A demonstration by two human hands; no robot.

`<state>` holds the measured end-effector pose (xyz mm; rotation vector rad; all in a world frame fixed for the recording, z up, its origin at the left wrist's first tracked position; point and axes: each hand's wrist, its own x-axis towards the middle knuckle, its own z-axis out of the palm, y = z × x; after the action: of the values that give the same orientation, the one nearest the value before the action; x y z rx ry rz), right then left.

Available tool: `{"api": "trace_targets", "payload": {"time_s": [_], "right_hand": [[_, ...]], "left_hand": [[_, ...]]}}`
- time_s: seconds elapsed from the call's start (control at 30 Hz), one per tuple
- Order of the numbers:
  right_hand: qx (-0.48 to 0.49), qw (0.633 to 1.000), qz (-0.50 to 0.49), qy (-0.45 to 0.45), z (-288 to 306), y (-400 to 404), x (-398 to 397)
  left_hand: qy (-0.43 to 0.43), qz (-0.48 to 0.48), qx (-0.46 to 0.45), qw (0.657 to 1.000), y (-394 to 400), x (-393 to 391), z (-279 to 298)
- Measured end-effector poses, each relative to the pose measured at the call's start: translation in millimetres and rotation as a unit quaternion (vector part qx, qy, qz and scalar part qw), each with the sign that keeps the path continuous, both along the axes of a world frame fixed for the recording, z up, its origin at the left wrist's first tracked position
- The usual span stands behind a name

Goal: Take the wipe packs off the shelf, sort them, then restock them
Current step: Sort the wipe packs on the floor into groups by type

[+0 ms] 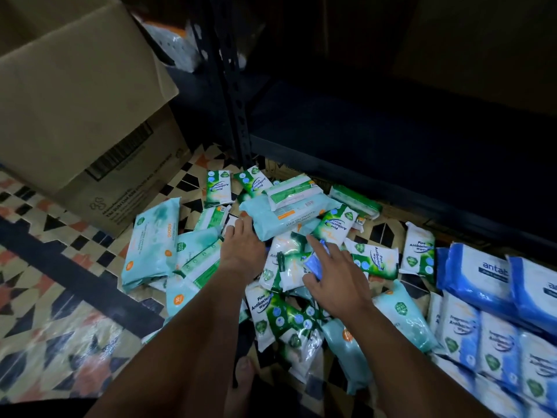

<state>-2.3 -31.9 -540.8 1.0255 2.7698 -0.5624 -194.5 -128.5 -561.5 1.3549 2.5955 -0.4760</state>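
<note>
Patterned tile floor [60, 297] — carries all stock. Dark metal shelf [391, 134], lowest board bare. Cardboard box [81, 110], tilted, at left beside the shelf post. Heap of wipe packs [289, 267] on the floor before the shelf: green pine antibacterial and pale teal. Blue packs [494, 309] grouped at right, near the heap. Left hand [241, 251] — fingers extended, touching a large teal pack [283, 218]. Right hand [337, 279] pinches a small blue pack [316, 262] over the heap.
</note>
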Motion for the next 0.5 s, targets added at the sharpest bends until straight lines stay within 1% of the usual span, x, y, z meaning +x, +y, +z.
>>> {"api": "trace_targets", "payload": {"time_s": [0.07,0.13,0.2,0.27,0.37,0.43,0.5], "right_hand": [[-0.007,1.000,-0.004,0.006,0.3,-0.4,0.7],[-0.008,1.000,-0.008,0.011,0.6,-0.2,0.4],[-0.013,1.000,-0.010,0.007,1.7,0.5,0.2],[-0.019,1.000,-0.009,0.004,4.4,0.2,1.4],[-0.023,1.000,-0.011,0.006,11.8,-3.2,5.8],[-0.026,1.000,-0.008,0.003,15.8,-5.2,8.6],[-0.025,1.000,-0.002,0.005,20.6,-7.3,12.9]], "left_hand": [[-0.045,0.034,0.020,0.998,3.1,0.9,3.3],[-0.112,0.100,0.076,0.986,3.8,0.3,2.6],[-0.188,0.165,0.157,0.955,1.5,2.2,3.0],[-0.230,0.212,0.206,0.927,-2.1,6.9,7.2],[-0.254,0.270,0.230,0.900,-8.9,18.6,12.7],[-0.247,0.292,0.238,0.893,-14.4,25.1,14.7],[-0.237,0.315,0.268,0.879,-19.4,32.3,19.3]]}}
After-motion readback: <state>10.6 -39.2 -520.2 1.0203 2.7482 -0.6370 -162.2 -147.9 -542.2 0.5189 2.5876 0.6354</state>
